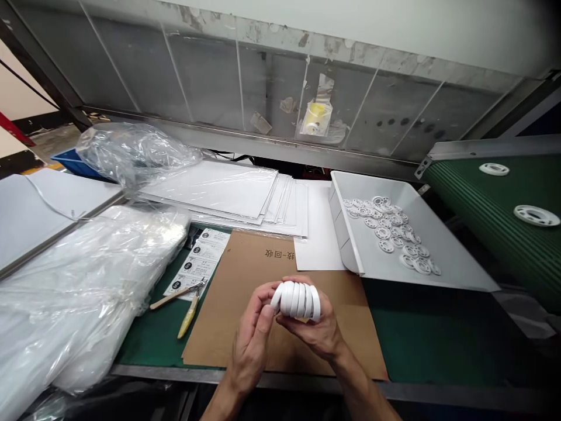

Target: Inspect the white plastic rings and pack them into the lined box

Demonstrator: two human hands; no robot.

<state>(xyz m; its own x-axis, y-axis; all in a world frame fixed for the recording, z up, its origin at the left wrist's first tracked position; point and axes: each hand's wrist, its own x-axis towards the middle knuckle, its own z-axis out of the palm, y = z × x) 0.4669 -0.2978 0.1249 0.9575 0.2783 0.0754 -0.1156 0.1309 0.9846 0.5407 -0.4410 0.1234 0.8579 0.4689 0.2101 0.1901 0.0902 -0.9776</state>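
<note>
Between my two hands is a row of several white plastic rings (298, 300), stood on edge and pressed face to face over the brown cardboard sheet (219, 327). My left hand (255, 324) closes on the left end of the row, its thumb at the leftmost ring, which leans a little away from the others. My right hand (319, 333) wraps round the right end from below and behind, and some of its fingers are hidden by the rings. A small yellowish patch shows beneath the row.
A grey bin (350, 245) holds many loose white rings. Two more rings lie on the green conveyor (504, 193) at right. Yellow-handled cutters (189, 316) rest by a label sheet (208, 248). White sheets (214, 187) and clear plastic bags (87, 280) fill the left.
</note>
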